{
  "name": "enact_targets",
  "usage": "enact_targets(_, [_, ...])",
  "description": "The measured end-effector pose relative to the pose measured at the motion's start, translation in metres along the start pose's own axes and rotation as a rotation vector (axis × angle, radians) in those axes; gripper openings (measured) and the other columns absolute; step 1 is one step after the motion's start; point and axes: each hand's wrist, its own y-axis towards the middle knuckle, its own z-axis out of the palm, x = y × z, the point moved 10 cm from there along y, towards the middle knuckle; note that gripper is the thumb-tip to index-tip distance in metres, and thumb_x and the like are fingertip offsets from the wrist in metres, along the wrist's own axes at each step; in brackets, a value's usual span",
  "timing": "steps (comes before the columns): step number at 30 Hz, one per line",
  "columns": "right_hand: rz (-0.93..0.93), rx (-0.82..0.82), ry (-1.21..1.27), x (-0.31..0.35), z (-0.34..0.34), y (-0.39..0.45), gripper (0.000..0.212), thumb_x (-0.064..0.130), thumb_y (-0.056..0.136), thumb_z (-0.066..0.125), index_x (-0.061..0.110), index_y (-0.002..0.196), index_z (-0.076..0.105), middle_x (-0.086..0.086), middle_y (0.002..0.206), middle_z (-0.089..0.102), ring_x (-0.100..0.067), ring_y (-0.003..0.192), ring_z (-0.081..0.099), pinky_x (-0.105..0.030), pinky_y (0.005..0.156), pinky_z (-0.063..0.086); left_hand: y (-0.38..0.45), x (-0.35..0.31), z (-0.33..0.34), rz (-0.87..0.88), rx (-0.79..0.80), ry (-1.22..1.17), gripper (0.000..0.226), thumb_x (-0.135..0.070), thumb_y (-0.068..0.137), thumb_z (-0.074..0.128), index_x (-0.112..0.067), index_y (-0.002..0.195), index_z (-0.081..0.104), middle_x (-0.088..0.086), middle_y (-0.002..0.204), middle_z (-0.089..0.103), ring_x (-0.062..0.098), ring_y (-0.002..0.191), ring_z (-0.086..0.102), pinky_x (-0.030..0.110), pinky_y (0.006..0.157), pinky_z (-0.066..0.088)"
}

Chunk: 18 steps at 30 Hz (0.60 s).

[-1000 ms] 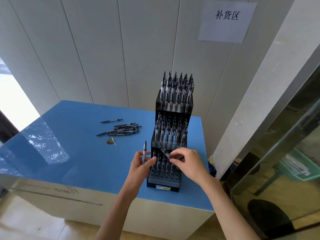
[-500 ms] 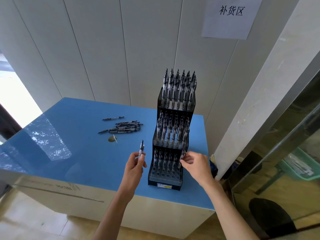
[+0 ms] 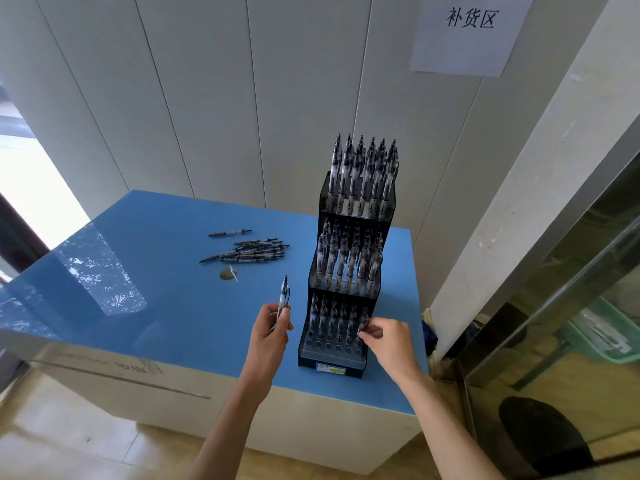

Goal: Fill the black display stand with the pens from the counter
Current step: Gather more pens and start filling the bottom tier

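A black three-tier display stand (image 3: pixel 331 362) stands near the right end of the blue counter (image 3: pixel 166 306). Its top and middle tiers are packed with pens; the bottom tier has a back row of pens and empty holes in front. My left hand (image 3: pixel 269 332) holds one pen (image 3: pixel 284 295) upright, just left of the stand. My right hand (image 3: pixel 388 342) pinches a pen (image 3: pixel 363 318) standing at the right end of the bottom tier. A loose pile of pens (image 3: pixel 252 252) lies on the counter further back.
A single pen (image 3: pixel 230 233) lies behind the pile. A small round brownish object (image 3: pixel 227 274) sits on the counter in front of the pile. White wall panels rise behind, with a paper sign (image 3: pixel 465 32). A glass partition stands to the right.
My right hand has carried its pen from in front of the stand to the right end of the bottom tier and stood it there. The left hand shifted slightly left with its pen.
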Motion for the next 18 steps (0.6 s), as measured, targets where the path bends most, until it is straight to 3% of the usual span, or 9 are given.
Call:
enact_targets(3, [-0.009,-0.009,-0.015,0.002,0.000,0.000,0.005,0.013,0.081,0.083,0.013,0.079,0.079,0.007,0.071,0.072,-0.001,0.067,0.065,-0.013,0.064,0.050,0.000,0.001,-0.003,0.004,-0.017,0.012,0.020,-0.032,0.107,0.049,-0.019,0.109,0.063,0.001,0.084,0.052,0.007,0.058,0.041,0.019,0.053,0.037])
enact_targets(7, [0.010,0.013,-0.002,0.001,-0.002,0.002,0.008,0.016,0.078,0.086,0.014,0.081,0.079,0.007,0.073,0.073,-0.002,0.069,0.066,-0.021,0.068,0.054,0.001,0.000,-0.004,0.019,-0.016,0.022,0.019,-0.032,0.107,0.049,-0.022,0.112,0.064,0.002,0.084,0.051,0.005,0.057,0.041,0.021,0.055,0.037])
enact_targets(11, [0.026,-0.049,0.077,0.005,-0.027,0.004,0.022,0.016,0.078,0.086,0.014,0.099,0.079,0.009,0.083,0.075,0.002,0.074,0.068,-0.009,0.071,0.052,0.003,0.002,-0.005,0.004,-0.019,-0.004,0.019,-0.033,0.107,0.050,-0.015,0.105,0.057,0.001,0.082,0.049,0.008,0.059,0.037,0.021,0.055,0.037])
enact_targets(18, [-0.120,-0.061,0.198,0.072,-0.052,0.010,0.018,0.018,0.082,0.083,0.016,0.099,0.079,0.009,0.086,0.075,0.002,0.078,0.068,-0.012,0.074,0.054,0.000,-0.023,0.004,0.116,0.035,0.145,0.015,-0.034,0.105,0.052,-0.023,0.106,0.062,0.006,0.081,0.053,0.016,0.068,0.048,0.020,0.059,0.044])
